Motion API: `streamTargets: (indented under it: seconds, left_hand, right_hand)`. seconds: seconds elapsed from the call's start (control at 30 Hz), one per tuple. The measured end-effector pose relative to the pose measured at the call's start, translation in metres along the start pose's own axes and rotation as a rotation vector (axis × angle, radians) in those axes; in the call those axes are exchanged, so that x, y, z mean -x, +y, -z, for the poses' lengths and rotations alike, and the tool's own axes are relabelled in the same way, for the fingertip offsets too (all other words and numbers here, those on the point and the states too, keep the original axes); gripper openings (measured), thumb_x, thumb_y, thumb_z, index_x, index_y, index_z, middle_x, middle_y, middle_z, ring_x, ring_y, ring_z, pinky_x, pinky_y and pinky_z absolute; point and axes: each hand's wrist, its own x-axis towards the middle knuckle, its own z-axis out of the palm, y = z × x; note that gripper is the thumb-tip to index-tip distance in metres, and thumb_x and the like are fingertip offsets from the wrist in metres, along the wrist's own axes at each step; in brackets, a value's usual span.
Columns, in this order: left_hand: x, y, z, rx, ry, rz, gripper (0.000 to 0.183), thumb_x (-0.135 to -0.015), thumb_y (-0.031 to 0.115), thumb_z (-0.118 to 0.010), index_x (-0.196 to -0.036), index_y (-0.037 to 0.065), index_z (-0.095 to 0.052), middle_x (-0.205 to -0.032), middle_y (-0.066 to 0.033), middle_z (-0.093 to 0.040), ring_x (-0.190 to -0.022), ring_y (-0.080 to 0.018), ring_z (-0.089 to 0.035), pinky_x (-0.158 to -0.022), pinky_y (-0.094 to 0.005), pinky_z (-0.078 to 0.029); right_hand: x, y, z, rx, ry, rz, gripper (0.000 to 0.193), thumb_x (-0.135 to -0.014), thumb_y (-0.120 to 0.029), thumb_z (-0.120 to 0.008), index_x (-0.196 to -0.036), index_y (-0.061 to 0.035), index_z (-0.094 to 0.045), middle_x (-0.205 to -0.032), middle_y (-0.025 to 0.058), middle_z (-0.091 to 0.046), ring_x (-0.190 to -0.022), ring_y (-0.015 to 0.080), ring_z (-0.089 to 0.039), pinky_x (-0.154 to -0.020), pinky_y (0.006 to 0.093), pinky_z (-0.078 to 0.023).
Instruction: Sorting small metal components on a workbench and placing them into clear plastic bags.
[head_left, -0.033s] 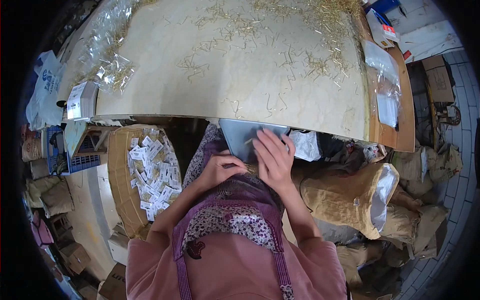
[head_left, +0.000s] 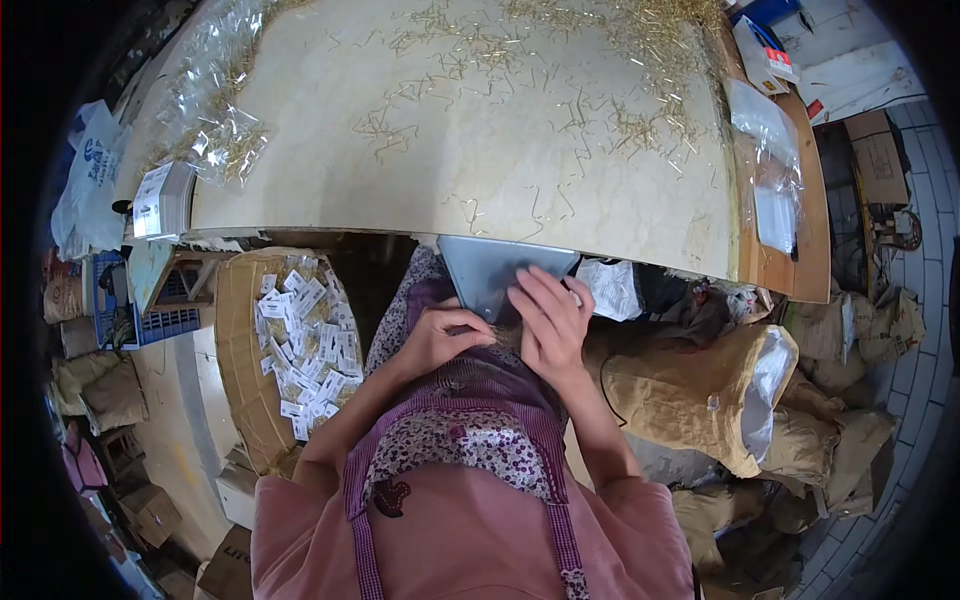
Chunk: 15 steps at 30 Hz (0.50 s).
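Below the near edge of the bench, on the person's lap, a flat grey metal tray (head_left: 490, 275) lies tilted, its far end tucked under the bench's rim. The right hand (head_left: 548, 322) rests flat on the tray's near part, fingers spread wide and holding nothing that can be seen. The left hand (head_left: 440, 335) sits just beside the tray's near left corner with fingers curled narrow; whether it pinches anything cannot be told. Both hands lie over a purple patterned apron (head_left: 470, 420). Above them spreads the pale marble-look bench (head_left: 450, 170), strewn with thin gold wire hooks (head_left: 640, 120), thickest toward its far right. To the left, a brown cardboard box (head_left: 240, 350) holds many small white packets (head_left: 310, 340). To the right stand brown paper sacks (head_left: 690, 390).
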Motion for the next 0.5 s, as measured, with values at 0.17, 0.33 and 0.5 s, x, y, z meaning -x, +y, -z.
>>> streamTargets:
  seconds: [0.17,0.33,0.5]
  left_hand:
    - [-0.004,-0.005,-0.001,-0.023,-0.043,-0.015,0.007,-0.078,0.004,-0.069,-0.084,0.001,-0.070,-0.082,-0.0060,-0.067,-0.079,-0.0117,-0.060,-0.073,-0.0243,-0.047]
    - [-0.004,-0.010,0.000,0.083,-0.083,0.090,0.009,-0.079,0.004,-0.069,-0.086,0.000,-0.069,-0.083,-0.0061,-0.068,-0.084,-0.0108,-0.060,-0.076,-0.0240,-0.048]
    - [-0.002,-0.025,0.005,0.104,-0.325,0.011,0.008,-0.082,0.004,-0.066,-0.088,-0.001,-0.067,-0.087,-0.0076,-0.068,-0.088,-0.0119,-0.061,-0.078,-0.0250,-0.048]
  right_hand:
    - [0.038,-0.012,-0.015,-0.158,0.088,-0.420,0.027,-0.077,-0.010,-0.065,-0.104,-0.0055,-0.060,-0.095,0.0125,-0.056,-0.094,0.0299,-0.051,-0.090,0.0427,-0.033]
    - [0.060,-0.015,-0.013,-0.445,-0.233,-0.516,0.034,-0.077,-0.016,-0.069,-0.108,-0.0087,-0.060,-0.105,0.0176,-0.054,-0.100,0.0350,-0.049,-0.087,0.0424,-0.038]
    - [0.067,-0.011,-0.022,-0.536,-0.371,-0.445,0.017,-0.078,-0.004,-0.062,-0.095,-0.0050,-0.062,-0.091,0.0105,-0.062,-0.085,0.0314,-0.058,-0.080,0.0382,-0.043]
